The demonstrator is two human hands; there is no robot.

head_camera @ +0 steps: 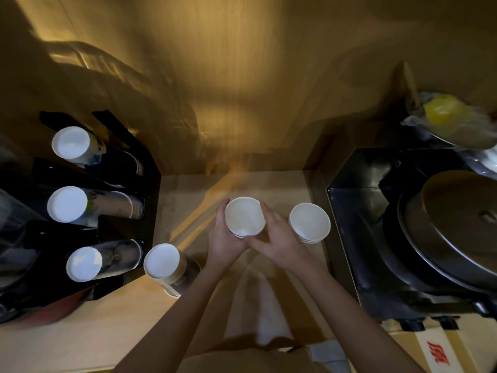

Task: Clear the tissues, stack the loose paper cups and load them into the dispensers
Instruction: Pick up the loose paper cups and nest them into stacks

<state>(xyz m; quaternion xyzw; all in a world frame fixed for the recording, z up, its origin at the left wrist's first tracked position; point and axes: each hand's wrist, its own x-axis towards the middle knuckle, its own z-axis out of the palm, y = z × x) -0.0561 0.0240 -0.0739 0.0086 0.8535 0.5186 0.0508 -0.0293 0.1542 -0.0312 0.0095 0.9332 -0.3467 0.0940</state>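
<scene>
Fingers (pixel 224 208) of both hands wrap the cup stack (pixel 245 217) mid-surface, beside a second stack (pixel 309 222). I judge uneven squeezing could buckle rims, or an elbow could topple the standing stack (pixel 162 261) by the dispensers (pixel 129 168).

Scene is dimly lit w/ warm amber light, brightest on the back wall (pixel 236 84) at centre, where streaks and soft shadows are cast. White cup bottoms in the dispenser rack (pixel 150 168) are blown out to a bluish glare, while the black machine (pixel 357 211) at right is lost in shadow. Strong wide-angle bending is seen at edges, and motion blur smears the yellow item (pixel 443 111) top right.
</scene>
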